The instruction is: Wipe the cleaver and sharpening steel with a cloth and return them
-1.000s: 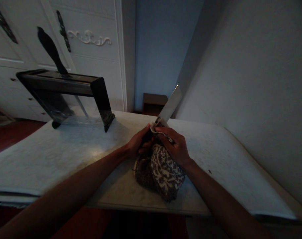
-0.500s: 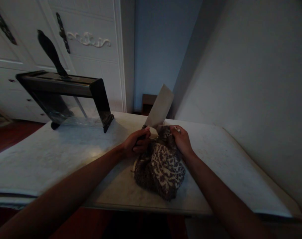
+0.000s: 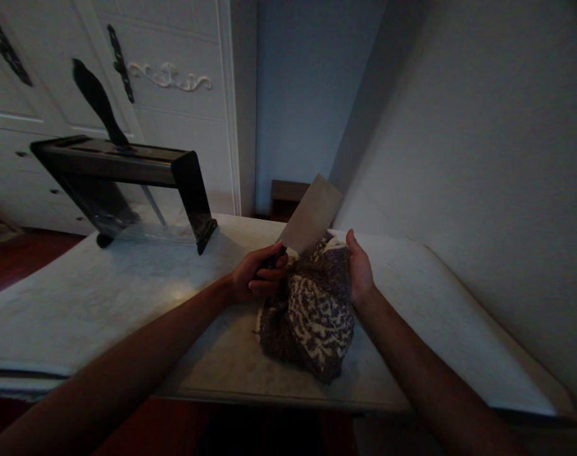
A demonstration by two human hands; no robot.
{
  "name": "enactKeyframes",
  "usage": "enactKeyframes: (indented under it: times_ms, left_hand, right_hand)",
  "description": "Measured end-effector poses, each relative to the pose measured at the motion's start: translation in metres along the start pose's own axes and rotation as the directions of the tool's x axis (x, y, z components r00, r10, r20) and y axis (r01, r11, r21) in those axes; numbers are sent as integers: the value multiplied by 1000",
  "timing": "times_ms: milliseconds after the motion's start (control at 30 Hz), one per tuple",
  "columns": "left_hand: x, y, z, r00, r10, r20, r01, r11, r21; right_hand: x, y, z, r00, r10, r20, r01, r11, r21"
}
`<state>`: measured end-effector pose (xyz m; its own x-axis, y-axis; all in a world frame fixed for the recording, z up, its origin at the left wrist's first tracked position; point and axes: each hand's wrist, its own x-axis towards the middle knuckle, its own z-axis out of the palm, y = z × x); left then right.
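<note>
My left hand point(image 3: 257, 278) is closed round the dark handle of a cleaver point(image 3: 311, 215), whose broad steel blade points up and to the right. A brown and cream patterned cloth point(image 3: 314, 310) lies bunched on the white table point(image 3: 126, 297) just right of that hand. My right hand point(image 3: 359, 272) grips the cloth's upper right edge and holds part of it up against the lower end of the blade.
A black knife rack point(image 3: 121, 171) with a clear front stands at the back left of the table, one dark-handled knife point(image 3: 95, 98) sticking out of it. White cupboard doors rise behind it. A grey wall runs along the right side. A small wooden stand point(image 3: 288, 197) sits on the floor beyond.
The blade has turned from edge-on to showing its flat face. My right hand has moved from on top of the blade's base to the cloth's right side.
</note>
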<state>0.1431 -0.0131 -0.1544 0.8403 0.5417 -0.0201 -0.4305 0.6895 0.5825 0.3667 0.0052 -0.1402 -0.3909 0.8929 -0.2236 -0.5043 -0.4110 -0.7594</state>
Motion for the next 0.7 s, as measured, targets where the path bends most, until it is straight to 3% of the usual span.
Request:
enactKeyframes:
  times_ms: [167, 300, 533, 700]
  left_hand:
    - [-2, 5, 0, 996, -17, -91, 20, 999, 34]
    - [-4, 12, -2, 991, -59, -120, 68, 995, 70]
    - [-11, 23, -8, 981, -140, -136, 168, 962, 215]
    - [-16, 28, -9, 964, -176, -199, 222, 945, 241]
  right_hand:
    - [-5, 9, 10, 1000, 8, 16, -7, 996, -94]
    - [-2, 14, 14, 997, -77, 11, 78, 981, -176]
    - [5, 7, 2, 963, -207, -170, 177, 968, -178]
    - [7, -3, -6, 939, -268, -214, 230, 955, -184]
